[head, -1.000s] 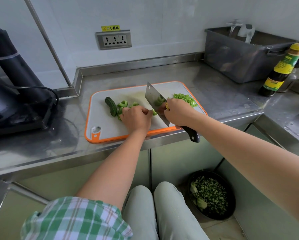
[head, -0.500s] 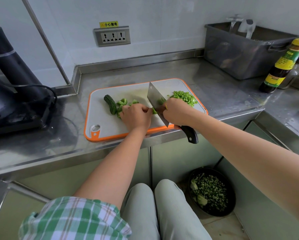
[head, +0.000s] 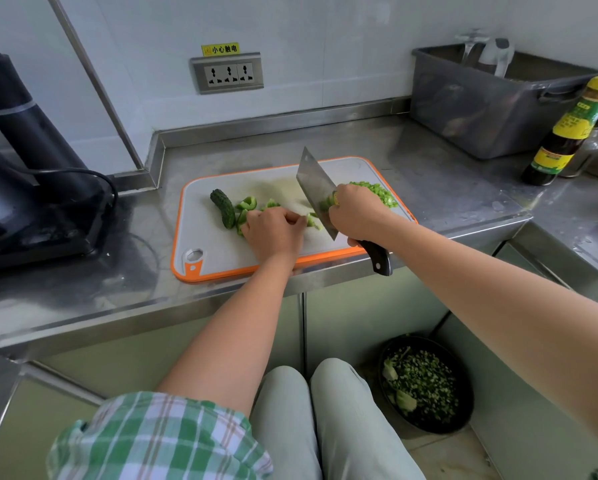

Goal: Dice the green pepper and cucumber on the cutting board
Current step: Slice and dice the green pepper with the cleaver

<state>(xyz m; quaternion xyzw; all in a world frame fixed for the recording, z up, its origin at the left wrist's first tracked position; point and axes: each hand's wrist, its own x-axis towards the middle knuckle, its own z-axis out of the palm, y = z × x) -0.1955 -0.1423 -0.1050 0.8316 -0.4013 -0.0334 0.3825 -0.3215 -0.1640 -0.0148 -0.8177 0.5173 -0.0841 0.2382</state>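
Up comes the cleaver [head: 316,188]: its blade has lifted off the board [head: 200,237] since half a second back, and a gap has opened between it and the left hand [head: 273,232]. Right hand [head: 356,214] is wrapped tight round the handle, choked up close to the blade. Left hand is curled, knuckles forward, fingertips tucked down on the pepper [head: 247,204] pieces that spill out just beyond it and to its left. A few cut bits lie between the two hands. Cucumber [head: 223,209] lies whole, further left of that hand, untouched. Finished dice [head: 377,192] are heaped just beyond the right hand. I'd judge the pepper light, hollow, springy and waxy-skinned, so it will skid unless pinned flat with fingertips kept back. The cucumber looks firm, bumpy and round, likely to roll. Hold it mid-length, or halve it first.
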